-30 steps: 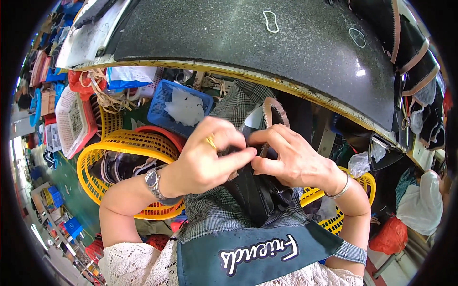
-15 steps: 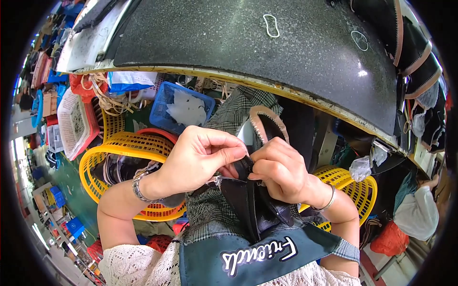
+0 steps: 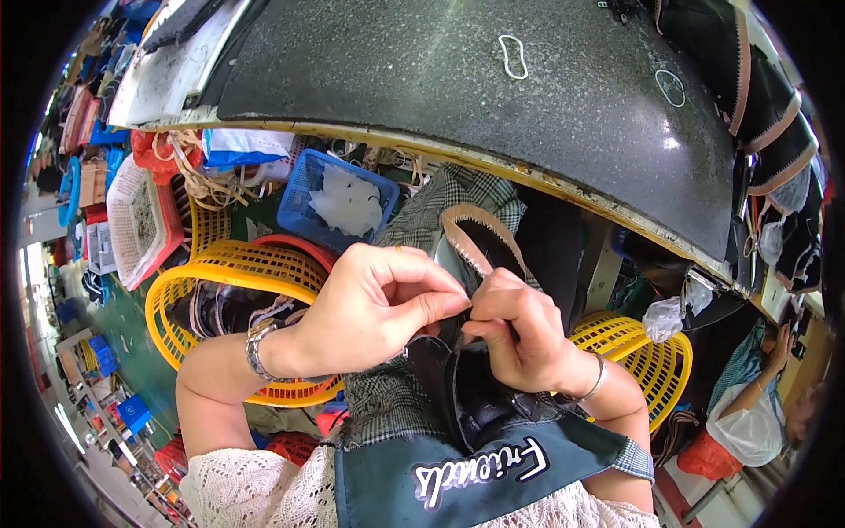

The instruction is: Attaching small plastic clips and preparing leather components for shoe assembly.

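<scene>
Over my lap, both hands meet at the upper end of a black piece, smooth like leather, perhaps a boot part. A curved strip with a tan, jagged edge arches up behind my fingers. My left hand is closed in a pinch of thumb and forefinger; whatever lies between the tips is too small to make out. Just beside it, my right hand is closed with curled fingers on the black piece. A dark green apron with a checked part lies beneath.
A dark worktable spans the far side, with two thin white loops on it. Yellow baskets stand left and right of me, and a blue basket sits under the table edge. Tan-edged black pieces hang at far right, near another person.
My left fingertips have shifted slightly right and down, and the right hand has turned a little. The tan-edged strip has tipped left, and the black piece has folded open differently.
</scene>
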